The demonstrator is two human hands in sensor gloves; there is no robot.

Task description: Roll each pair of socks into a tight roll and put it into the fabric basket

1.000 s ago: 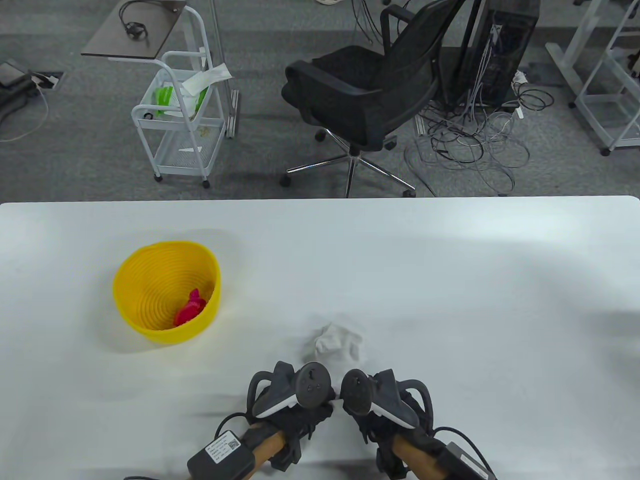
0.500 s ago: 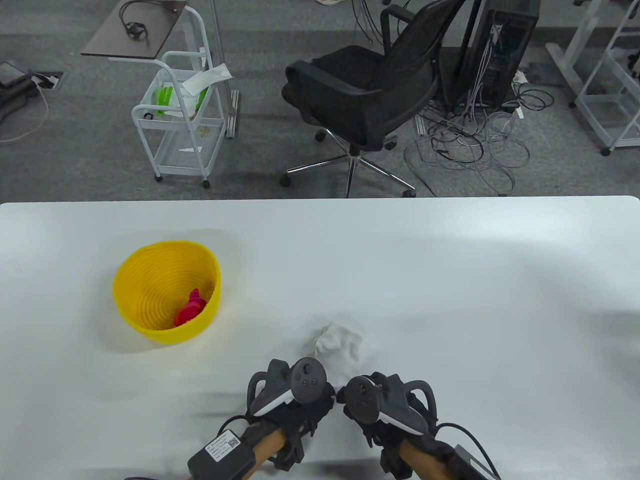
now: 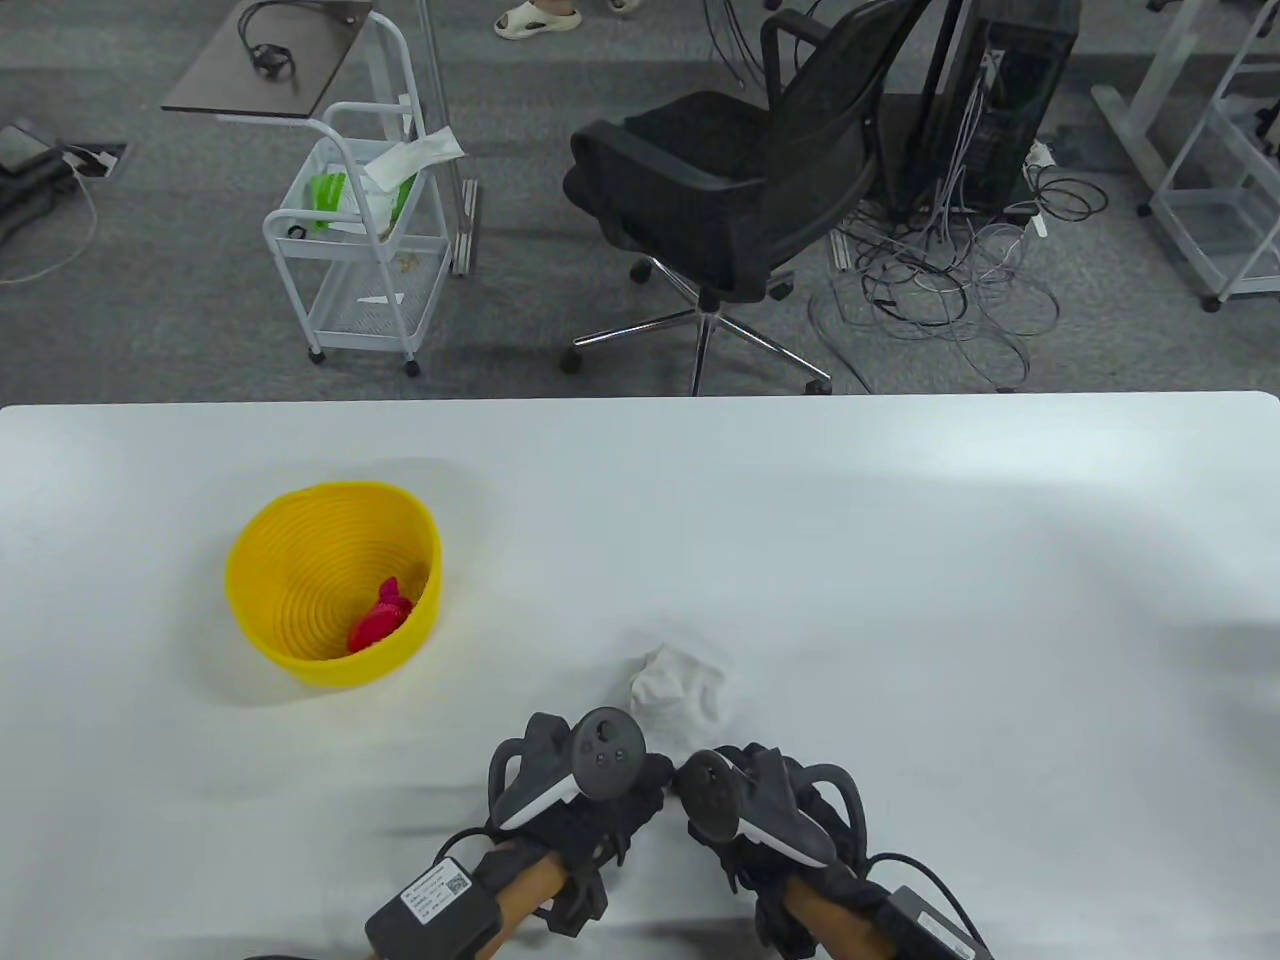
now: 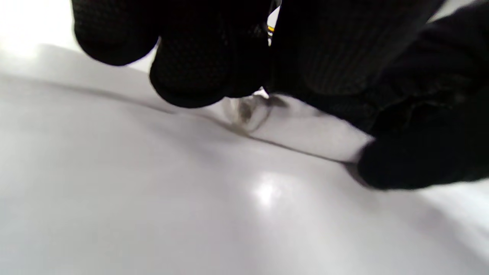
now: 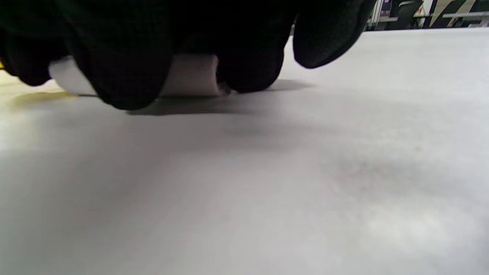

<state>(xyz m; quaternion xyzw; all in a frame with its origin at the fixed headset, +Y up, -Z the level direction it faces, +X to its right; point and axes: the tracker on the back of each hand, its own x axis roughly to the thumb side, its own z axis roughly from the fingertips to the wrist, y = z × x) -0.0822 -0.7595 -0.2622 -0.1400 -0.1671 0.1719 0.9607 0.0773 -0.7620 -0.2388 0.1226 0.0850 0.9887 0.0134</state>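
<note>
A white sock pair point(image 3: 680, 690) lies crumpled on the white table point(image 3: 900, 560), its near end under my two hands. My left hand point(image 3: 635, 790) and right hand point(image 3: 715, 805) sit side by side at that end, fingers curled down on the fabric. In the right wrist view my fingers point(image 5: 122, 68) wrap over a rolled white part of the sock point(image 5: 191, 74). The left wrist view shows my fingers point(image 4: 198, 68) and thumb closed on white cloth point(image 4: 305, 133). A yellow basket point(image 3: 340, 668) stands to the left with a pink sock roll point(image 3: 380, 622) inside.
Beyond the table's far edge stand a black office chair point(image 3: 720, 190), a white wire trolley point(image 3: 355, 250) and a tangle of cables point(image 3: 940, 290) on the floor. A person's sandalled foot point(image 3: 537, 17) shows at the top.
Both hands have edged a little forward onto the near end of the white socks, the left one shifting slightly left. A foot has come into view at the top.
</note>
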